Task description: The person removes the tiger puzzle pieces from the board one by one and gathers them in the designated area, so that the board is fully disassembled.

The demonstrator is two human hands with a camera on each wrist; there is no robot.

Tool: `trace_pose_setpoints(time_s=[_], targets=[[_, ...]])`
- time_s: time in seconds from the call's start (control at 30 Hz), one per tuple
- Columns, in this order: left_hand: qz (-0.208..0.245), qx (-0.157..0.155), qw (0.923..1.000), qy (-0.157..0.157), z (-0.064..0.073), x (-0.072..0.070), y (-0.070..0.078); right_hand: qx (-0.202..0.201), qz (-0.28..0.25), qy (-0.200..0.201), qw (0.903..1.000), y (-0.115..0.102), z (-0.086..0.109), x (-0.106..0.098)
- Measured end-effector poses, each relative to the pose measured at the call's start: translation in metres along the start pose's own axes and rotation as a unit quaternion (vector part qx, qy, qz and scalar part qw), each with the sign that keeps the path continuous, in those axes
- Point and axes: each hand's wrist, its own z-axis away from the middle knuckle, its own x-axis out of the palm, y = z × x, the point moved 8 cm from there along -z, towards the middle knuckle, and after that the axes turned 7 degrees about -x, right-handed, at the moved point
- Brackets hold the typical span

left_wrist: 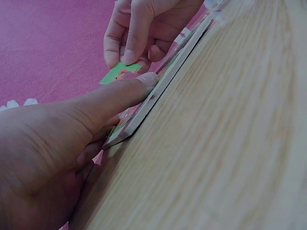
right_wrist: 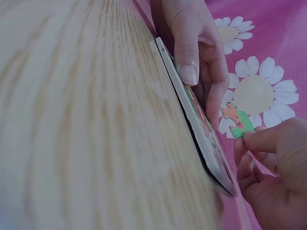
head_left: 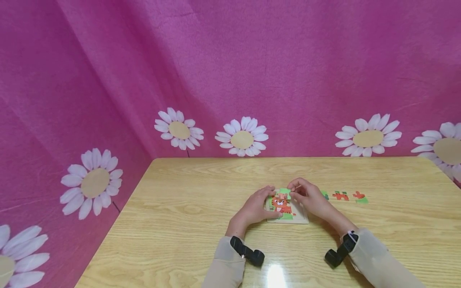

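A wooden puzzle board (head_left: 301,218) lies on the table with an orange tiger picture (head_left: 280,202) partly laid in it; its right side shows bare wood. My left hand (head_left: 253,206) grips the board's left side, thumb over the front part and fingers along the far left edge. Between thumb and fingertips my right hand (head_left: 312,200) pinches a green and orange puzzle piece (right_wrist: 243,124). In the right wrist view this piece is raised and tilted above the board's far part. The left wrist view shows the same puzzle piece (left_wrist: 111,74) beyond the left thumb.
To the right of the board lie loose puzzle pieces: an orange and green one (head_left: 360,197), a mostly orange one (head_left: 340,196), and a green one (head_left: 325,195) partly behind the right hand. A pink curtain (head_left: 288,80) with daisies hangs behind the wooden table (head_left: 180,224).
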Motion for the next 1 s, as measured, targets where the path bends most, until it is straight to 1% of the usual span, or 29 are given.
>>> trace_pose_setpoints(time_s=[0.3, 0.57, 0.8, 1.0], targets=[[0.001, -0.002, 1.0, 0.001, 0.0, 0.001, -0.002, 0.003, 0.003, -0.003, 1.0, 0.0, 0.006, -0.005], [-0.002, 0.0, 1.0, 0.001, 0.0, 0.002, -0.001, -0.009, -0.001, 0.001, 1.0, -0.004, 0.013, -0.012], [0.001, -0.002, 1.0, -0.003, 0.0, 0.002, 0.0, 0.016, 0.015, 0.001, 0.9998, 0.002, 0.02, -0.017], [0.004, -0.002, 1.0, -0.004, 0.0, 0.001, -0.001, 0.008, 0.01, 0.003, 0.9999, 0.003, 0.027, -0.02]])
